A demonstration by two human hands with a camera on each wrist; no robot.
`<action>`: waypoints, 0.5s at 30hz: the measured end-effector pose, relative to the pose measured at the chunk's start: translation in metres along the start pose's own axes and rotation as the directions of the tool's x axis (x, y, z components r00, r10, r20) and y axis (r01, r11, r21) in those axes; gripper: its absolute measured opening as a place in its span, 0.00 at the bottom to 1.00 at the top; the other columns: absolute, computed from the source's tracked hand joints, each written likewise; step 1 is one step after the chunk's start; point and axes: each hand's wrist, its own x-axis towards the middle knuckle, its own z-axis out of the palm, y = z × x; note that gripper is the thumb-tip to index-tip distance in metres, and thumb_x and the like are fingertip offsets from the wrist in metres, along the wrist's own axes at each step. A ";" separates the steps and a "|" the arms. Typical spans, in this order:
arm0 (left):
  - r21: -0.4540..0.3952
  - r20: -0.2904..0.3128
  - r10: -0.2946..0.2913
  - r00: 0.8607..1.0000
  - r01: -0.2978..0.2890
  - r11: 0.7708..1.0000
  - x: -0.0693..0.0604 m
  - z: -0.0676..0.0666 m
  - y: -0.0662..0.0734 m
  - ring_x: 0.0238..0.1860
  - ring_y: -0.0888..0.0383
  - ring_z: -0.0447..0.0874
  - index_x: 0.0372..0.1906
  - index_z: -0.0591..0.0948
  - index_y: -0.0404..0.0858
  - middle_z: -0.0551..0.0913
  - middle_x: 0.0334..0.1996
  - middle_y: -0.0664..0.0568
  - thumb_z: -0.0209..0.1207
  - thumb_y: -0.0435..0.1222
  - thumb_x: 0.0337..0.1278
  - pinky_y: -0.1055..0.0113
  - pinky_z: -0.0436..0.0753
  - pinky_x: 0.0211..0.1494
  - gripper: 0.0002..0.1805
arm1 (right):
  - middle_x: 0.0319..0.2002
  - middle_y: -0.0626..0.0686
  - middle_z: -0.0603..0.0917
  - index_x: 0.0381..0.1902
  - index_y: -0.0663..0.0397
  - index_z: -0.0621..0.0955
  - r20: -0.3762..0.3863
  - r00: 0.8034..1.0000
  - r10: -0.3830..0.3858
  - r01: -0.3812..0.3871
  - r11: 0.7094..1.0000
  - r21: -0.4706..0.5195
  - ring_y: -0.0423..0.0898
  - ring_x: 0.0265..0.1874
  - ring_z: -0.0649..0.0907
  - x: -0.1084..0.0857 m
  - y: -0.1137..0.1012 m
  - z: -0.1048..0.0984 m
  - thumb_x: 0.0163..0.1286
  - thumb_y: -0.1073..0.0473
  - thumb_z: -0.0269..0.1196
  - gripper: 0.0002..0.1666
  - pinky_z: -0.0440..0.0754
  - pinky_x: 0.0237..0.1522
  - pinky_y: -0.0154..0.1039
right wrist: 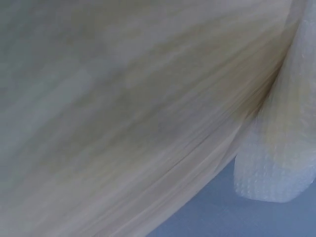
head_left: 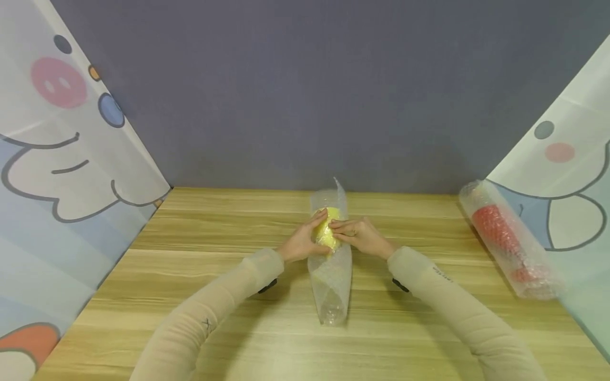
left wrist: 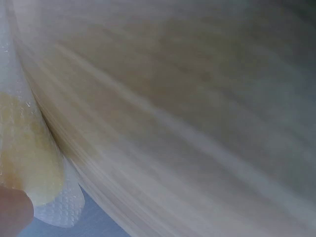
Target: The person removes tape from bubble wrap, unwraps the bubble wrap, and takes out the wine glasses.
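Thumb and fingers spread, the left hand [head_left: 305, 241] holds the yellow object [head_left: 326, 236] in bubble wrap [head_left: 331, 286] on the surface [head_left: 214, 225]; the right hand [head_left: 363, 236] touches it, whether pinching I cannot tell.

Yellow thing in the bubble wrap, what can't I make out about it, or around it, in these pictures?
Yellow thing, head view: full shape hidden by bubble wrap and the left hand.
Left hand, left wrist view: mostly cut off by the left edge; one fingertip shows.
Right hand, head view: too small to tell pinching from pressing; outside the right wrist view's frame.
Red thing, head view: details blurred by its own wrap.
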 end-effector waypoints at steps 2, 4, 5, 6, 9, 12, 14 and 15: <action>-0.009 -0.002 0.001 1.000 -0.001 1.000 -0.001 0.000 0.000 0.73 0.60 0.35 0.72 0.49 0.47 0.41 0.73 0.57 0.68 0.45 0.43 0.51 0.46 0.73 0.53 | 0.47 0.59 0.82 0.40 0.63 0.84 -0.003 0.999 -0.051 0.051 0.998 -0.027 0.54 0.48 0.81 0.001 0.000 0.000 0.57 0.67 0.64 0.11 0.81 0.47 0.39; -0.013 0.000 0.005 1.000 -0.005 1.000 -0.001 0.000 -0.001 0.73 0.60 0.34 0.72 0.48 0.47 0.40 0.73 0.57 0.68 0.45 0.43 0.50 0.46 0.73 0.53 | 0.46 0.61 0.82 0.39 0.65 0.84 -0.009 0.996 -0.094 0.094 0.995 -0.044 0.54 0.47 0.81 0.001 0.001 0.001 0.56 0.69 0.64 0.11 0.81 0.46 0.38; -0.014 0.003 0.005 1.000 -0.005 1.000 -0.001 0.000 -0.001 0.73 0.60 0.34 0.72 0.48 0.47 0.40 0.73 0.57 0.68 0.46 0.43 0.50 0.46 0.73 0.53 | 0.46 0.61 0.82 0.39 0.65 0.84 -0.016 0.993 -0.113 0.112 0.992 -0.051 0.55 0.47 0.81 0.001 0.002 0.001 0.55 0.70 0.64 0.11 0.81 0.45 0.37; -0.018 0.006 0.007 1.000 -0.007 1.000 -0.001 -0.001 -0.001 0.73 0.60 0.34 0.72 0.48 0.47 0.40 0.73 0.58 0.68 0.46 0.43 0.49 0.46 0.73 0.53 | 0.45 0.62 0.82 0.38 0.66 0.84 -0.022 0.991 -0.133 0.132 0.989 -0.061 0.55 0.47 0.82 0.001 0.002 0.001 0.55 0.71 0.64 0.11 0.81 0.45 0.37; -0.020 0.012 0.005 1.000 -0.004 1.000 -0.003 0.000 -0.001 0.73 0.60 0.33 0.72 0.47 0.46 0.39 0.73 0.59 0.67 0.47 0.43 0.50 0.46 0.73 0.54 | 0.44 0.63 0.83 0.37 0.68 0.83 -0.041 0.981 -0.187 0.183 0.978 -0.097 0.56 0.45 0.82 0.001 0.001 0.003 0.54 0.73 0.64 0.11 0.82 0.43 0.35; -0.021 0.006 -0.001 1.000 0.001 1.000 -0.004 0.000 -0.001 0.73 0.60 0.34 0.72 0.48 0.46 0.39 0.73 0.58 0.67 0.46 0.44 0.49 0.46 0.73 0.53 | 0.42 0.63 0.83 0.36 0.68 0.83 -0.060 0.972 -0.226 0.216 0.968 -0.130 0.56 0.43 0.83 0.002 0.000 0.004 0.53 0.73 0.64 0.10 0.82 0.42 0.34; -0.026 0.001 -0.008 1.000 0.008 1.000 -0.004 0.000 -0.001 0.73 0.60 0.34 0.72 0.48 0.46 0.39 0.73 0.59 0.67 0.46 0.44 0.48 0.46 0.73 0.53 | 0.41 0.63 0.84 0.35 0.68 0.83 -0.070 0.970 -0.235 0.223 0.964 -0.142 0.56 0.42 0.84 0.004 -0.001 0.005 0.53 0.73 0.64 0.09 0.83 0.41 0.35; -0.031 -0.002 -0.010 1.000 0.010 0.999 -0.004 -0.001 -0.001 0.73 0.61 0.34 0.72 0.48 0.47 0.39 0.73 0.59 0.67 0.46 0.44 0.48 0.46 0.73 0.53 | 0.41 0.63 0.84 0.35 0.68 0.83 -0.072 0.969 -0.234 0.222 0.964 -0.144 0.56 0.41 0.84 0.005 -0.001 0.005 0.54 0.73 0.64 0.09 0.83 0.40 0.35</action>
